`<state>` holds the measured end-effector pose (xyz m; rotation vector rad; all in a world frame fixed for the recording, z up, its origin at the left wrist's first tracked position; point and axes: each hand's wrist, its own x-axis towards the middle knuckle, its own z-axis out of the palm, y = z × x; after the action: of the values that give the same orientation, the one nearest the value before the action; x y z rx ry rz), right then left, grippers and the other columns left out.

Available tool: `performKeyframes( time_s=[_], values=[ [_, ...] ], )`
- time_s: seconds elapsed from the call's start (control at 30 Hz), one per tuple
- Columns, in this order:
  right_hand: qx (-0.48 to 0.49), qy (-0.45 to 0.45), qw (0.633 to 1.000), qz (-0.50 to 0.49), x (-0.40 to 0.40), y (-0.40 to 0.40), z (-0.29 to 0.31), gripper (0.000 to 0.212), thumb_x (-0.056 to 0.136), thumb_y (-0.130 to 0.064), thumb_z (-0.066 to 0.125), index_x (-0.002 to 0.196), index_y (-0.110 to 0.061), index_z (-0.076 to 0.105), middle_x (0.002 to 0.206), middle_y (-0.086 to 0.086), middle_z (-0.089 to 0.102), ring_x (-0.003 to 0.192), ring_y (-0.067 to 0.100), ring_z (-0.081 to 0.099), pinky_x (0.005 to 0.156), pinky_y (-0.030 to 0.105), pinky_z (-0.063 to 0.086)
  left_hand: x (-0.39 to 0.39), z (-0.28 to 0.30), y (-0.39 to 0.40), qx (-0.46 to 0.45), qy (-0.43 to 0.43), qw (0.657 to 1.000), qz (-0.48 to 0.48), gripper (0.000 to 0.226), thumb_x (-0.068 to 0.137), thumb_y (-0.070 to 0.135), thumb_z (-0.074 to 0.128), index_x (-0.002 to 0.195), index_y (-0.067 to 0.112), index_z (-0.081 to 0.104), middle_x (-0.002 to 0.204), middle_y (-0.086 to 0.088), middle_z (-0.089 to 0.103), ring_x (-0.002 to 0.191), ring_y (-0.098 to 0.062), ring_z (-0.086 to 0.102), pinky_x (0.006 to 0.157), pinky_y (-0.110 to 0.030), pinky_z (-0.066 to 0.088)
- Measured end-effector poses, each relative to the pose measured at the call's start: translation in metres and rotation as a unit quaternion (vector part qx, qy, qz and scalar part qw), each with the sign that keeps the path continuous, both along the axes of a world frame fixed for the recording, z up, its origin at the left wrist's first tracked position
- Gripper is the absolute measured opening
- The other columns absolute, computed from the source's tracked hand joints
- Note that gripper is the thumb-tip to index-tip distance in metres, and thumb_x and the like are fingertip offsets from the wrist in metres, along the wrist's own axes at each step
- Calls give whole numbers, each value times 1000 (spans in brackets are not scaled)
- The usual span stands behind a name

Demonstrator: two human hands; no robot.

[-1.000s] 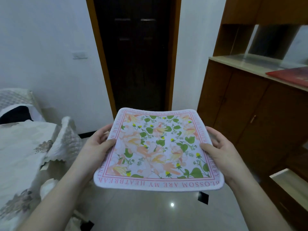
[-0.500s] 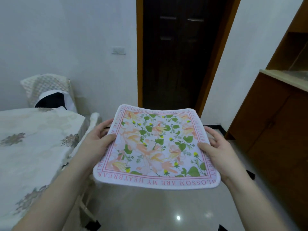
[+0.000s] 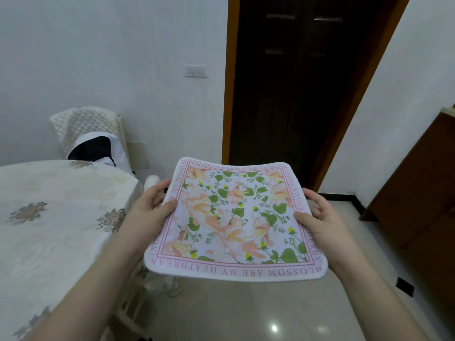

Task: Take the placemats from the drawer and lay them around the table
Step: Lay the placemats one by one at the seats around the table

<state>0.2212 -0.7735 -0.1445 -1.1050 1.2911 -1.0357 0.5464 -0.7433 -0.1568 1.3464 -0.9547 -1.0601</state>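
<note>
A square floral placemat (image 3: 236,220) with a pink lettered border is held flat in mid-air above the floor, in front of me. My left hand (image 3: 150,210) grips its left edge, thumb on top. My right hand (image 3: 320,222) grips its right edge the same way. Whether more mats lie stacked under it I cannot tell. The round table (image 3: 49,217), covered by a cream embroidered cloth, is at the left, its edge just beside my left forearm.
A chair (image 3: 88,134) with a quilted cover and a dark garment stands behind the table by the wall. A dark wooden door (image 3: 295,89) is straight ahead. A brown cabinet (image 3: 423,183) lines the right side. Glossy tiled floor (image 3: 246,311) lies below.
The view has swung to the left: the cabinet has slid out to the right edge and the table fills more of the left. Both hands keep the same hold on the placemat.
</note>
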Motion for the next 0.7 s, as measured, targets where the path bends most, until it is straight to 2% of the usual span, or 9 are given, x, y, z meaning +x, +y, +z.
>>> performKeyframes(
  time_s=[0.1,0.2,0.4,0.6,0.7],
  values=[
    [11,-7,1000,5,-15,-35,-9,49,95,-11,61,136,-33,45,100,3,75,81,32,75,60,45,62,-17,-3,-33,4,-13,1000,3,39,99,8,56,127,34,58,111,0,74,83,-26,76,58,-35,61],
    [3,2,1000,7,-35,-75,-15,50,95,-10,60,137,-31,45,96,1,76,81,31,75,69,52,61,-39,-7,-68,4,-19,1000,12,41,98,2,55,131,26,58,113,-5,73,87,-29,74,60,-35,61],
    [5,-2,1000,30,-75,-152,-14,52,94,-8,61,138,-30,44,95,2,76,83,29,75,73,54,60,-73,-2,-126,10,-11,999,42,43,96,-2,56,131,24,58,113,-10,72,89,-31,73,63,-37,62],
    [17,-12,998,54,-77,-210,-21,52,94,-6,61,138,-29,45,94,2,75,82,29,75,71,55,60,-84,-5,-165,17,-30,997,76,44,95,-5,56,126,27,60,111,-10,73,93,-35,72,82,-53,58],
    [24,-8,997,67,-67,-236,-27,53,94,-6,61,138,-30,45,91,-1,75,82,28,75,70,53,61,-77,-9,-181,34,-22,995,95,45,95,-4,56,128,26,59,109,-9,74,87,-34,74,78,-52,59]
  ],
)
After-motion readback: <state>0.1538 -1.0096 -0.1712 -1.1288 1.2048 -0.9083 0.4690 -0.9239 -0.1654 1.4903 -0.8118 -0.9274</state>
